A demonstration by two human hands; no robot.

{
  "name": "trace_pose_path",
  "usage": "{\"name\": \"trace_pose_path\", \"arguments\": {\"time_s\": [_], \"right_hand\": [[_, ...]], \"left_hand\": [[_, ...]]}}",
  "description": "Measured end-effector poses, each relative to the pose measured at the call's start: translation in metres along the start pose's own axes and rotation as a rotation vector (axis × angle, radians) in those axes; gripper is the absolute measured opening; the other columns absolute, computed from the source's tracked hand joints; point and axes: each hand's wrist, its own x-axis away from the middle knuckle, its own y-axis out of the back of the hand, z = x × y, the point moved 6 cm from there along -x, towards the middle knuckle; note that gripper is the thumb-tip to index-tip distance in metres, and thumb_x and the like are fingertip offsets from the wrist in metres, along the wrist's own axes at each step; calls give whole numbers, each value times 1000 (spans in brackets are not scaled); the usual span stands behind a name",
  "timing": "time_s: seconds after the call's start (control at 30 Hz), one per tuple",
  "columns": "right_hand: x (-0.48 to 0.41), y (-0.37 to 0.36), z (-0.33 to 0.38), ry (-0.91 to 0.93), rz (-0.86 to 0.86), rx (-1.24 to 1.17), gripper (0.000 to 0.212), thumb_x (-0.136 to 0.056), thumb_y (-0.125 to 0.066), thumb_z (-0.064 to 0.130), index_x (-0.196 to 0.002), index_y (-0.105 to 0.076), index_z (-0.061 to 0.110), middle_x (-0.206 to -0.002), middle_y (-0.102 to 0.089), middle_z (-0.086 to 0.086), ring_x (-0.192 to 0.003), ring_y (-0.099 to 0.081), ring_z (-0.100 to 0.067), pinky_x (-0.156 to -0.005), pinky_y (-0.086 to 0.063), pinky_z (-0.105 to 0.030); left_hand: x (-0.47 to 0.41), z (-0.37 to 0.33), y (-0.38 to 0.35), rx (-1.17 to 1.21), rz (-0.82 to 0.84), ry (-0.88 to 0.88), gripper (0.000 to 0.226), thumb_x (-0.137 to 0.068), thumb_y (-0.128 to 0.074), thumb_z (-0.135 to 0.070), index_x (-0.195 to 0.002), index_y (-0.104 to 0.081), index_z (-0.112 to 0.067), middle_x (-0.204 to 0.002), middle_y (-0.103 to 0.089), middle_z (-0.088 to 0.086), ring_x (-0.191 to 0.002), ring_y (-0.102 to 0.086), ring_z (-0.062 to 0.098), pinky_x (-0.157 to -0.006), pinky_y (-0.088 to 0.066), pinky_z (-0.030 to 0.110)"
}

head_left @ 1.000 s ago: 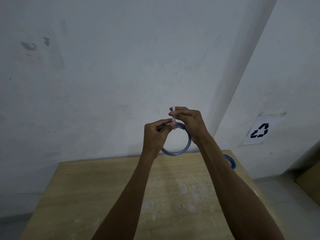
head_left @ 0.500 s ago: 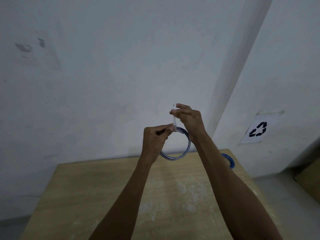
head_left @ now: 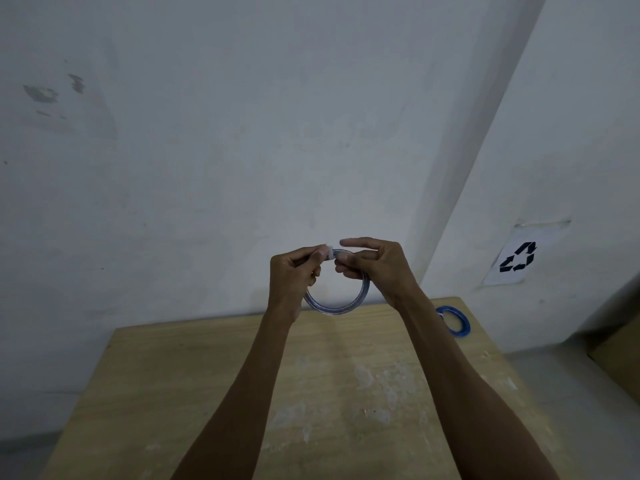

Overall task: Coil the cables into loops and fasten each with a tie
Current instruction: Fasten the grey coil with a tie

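Left hand pinches white tie at 12 o'clock of clear-blue cable coil. Right hand grips coil just beside tie, index finger straight. Coil held above desk far edge. Second blue coil on desk, 3 o'clock, well apart.

left hand, right hand aloft, fingertips pinched

Dim, even, bluish light; soft shadows, slight softness, wide-angle bending at the edges.
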Motion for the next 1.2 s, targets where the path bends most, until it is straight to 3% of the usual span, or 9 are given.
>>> {"name": "trace_pose_path", "arguments": {"time_s": [0.1, 0.2, 0.33, 0.47, 0.57, 0.73, 0.9, 1.1, 1.2], "right_hand": [[1, -4, 2, 22, 4, -63, 25, -86, -77, 3, -109, -72, -6, -94, -78, -23, -83, -78, -32, -76, -61, -28], [2, -3, 3, 71, -37, -101, 22, -87, -75, 0, -107, -73, -9, -92, -78, -23, -80, -78, -32, -77, -62, -27], [4, -6, 4, 167, -87, -80, 28, -91, -72, 2, -118, -70, -4, -92, -78, -21, -83, -78, -33, -79, -63, -31], [10, -2, -5, 70, 35, -8, 35, -97, -67, 10, -131, -65, 6, -109, -78, -14, -93, -77, -35, -82, -63, -36], [12, 7, -8, 71, 32, -27, 36, -95, -66, 0, -131, -64, 1, -109, -77, -18, -94, -77, -34, -81, -62, -35], [11, 23, -8, 107, -90, -81, 38, -94, -66, -2, -132, -62, -2, -107, -77, -20, -93, -77, -35, -81, -63, -35], [14, 21, -13, 20, -49, -101, 44, -89, -75, 7, -131, -63, 5, -108, -77, -19, -94, -76, -37, -84, -62, -40], [17, 31, -14, 3, -52, -72, 36, -88, -75, 1, -123, -66, -1, -98, -78, -22, -92, -78, -31, -77, -61, -32], [18, 38, -13, 10, -40, -49, 35, -87, -76, 1, -121, -67, -1, -97, -78, -23, -92, -77, -32, -80, -61, -35]], "left_hand": [[-3, -1, 4, 61, -68, 13, 10, -92, -74, -13, -94, -83, -9, -82, -63, 36, -59, -42, 16, -54, -32, 26], [-4, -2, 5, 124, -122, 2, 10, -91, -75, -11, -87, -84, -15, -80, -68, 21, -57, -41, 15, -54, -34, 23], [-3, -1, 2, 177, -173, -21, 8, -90, -77, -11, -94, -83, -10, -80, -75, 14, -56, -38, 17, -53, -35, 23], [-5, 1, 7, 138, -245, -64, 7, -89, -78, -13, -93, -84, -14, -76, -73, 13, -55, -41, 16, -54, -39, 24], [-5, 1, 4, 83, -151, -38, 12, -94, -73, -16, -101, -81, -12, -82, -78, 3, -60, -55, 15, -58, -46, 24], [5, 10, 2, 135, 94, 52, 29, -96, -66, -1, -125, -69, -1, -109, -77, 18, -97, -76, 31, -91, -60, 36], [7, 13, 7, 184, 38, 70, 22, -95, -63, 7, -111, -73, -4, -105, -78, 20, -98, -77, 31, -89, -62, 37], [4, 16, 0, 277, 94, 135, 32, -94, -63, 7, -126, -66, 3, -110, -76, 21, -101, -76, 29, -88, -60, 33], [2, 11, -5, 281, 122, 151, 40, -94, -67, 0, -134, -62, -5, -115, -76, 18, -104, -75, 33, -91, -59, 38]]}}
